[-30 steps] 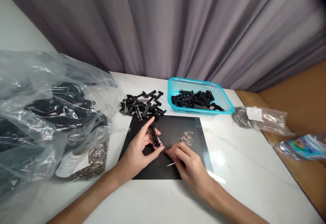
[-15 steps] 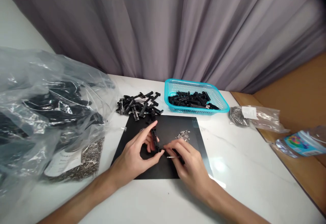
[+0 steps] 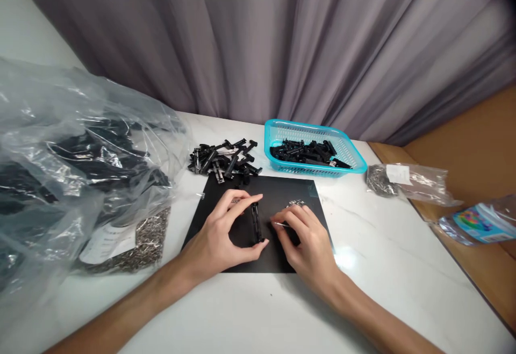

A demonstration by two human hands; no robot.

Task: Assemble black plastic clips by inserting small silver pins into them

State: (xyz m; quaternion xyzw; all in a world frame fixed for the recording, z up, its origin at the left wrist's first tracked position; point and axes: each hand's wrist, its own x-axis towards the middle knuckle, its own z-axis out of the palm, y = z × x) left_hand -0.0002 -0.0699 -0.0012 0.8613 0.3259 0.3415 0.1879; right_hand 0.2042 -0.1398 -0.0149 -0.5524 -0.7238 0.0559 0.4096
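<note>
My left hand [image 3: 220, 238] pinches a narrow black plastic clip [image 3: 255, 223] between forefinger and thumb, holding it upright over a black mat [image 3: 282, 193]. My right hand [image 3: 308, 241] is closed on a thin metal pin [image 3: 281, 225], its tip pointing left toward the clip. A small heap of metal pins [image 3: 295, 202] lies on the mat just beyond my right fingers. A pile of loose black clips [image 3: 223, 161] sits at the mat's far edge.
A turquoise basket [image 3: 318, 131] holds more black clips at the back. A big clear bag of black parts [image 3: 72, 150] and a bag of metal pieces [image 3: 141, 241] fill the left. Small bags [image 3: 407, 182] lie right, near a brown board [image 3: 475, 150]. A grey curtain hangs behind.
My right hand lifted the metal pin off the mat and brought it up beside the clip. My left hand turned the clip more upright and shifted slightly right.
</note>
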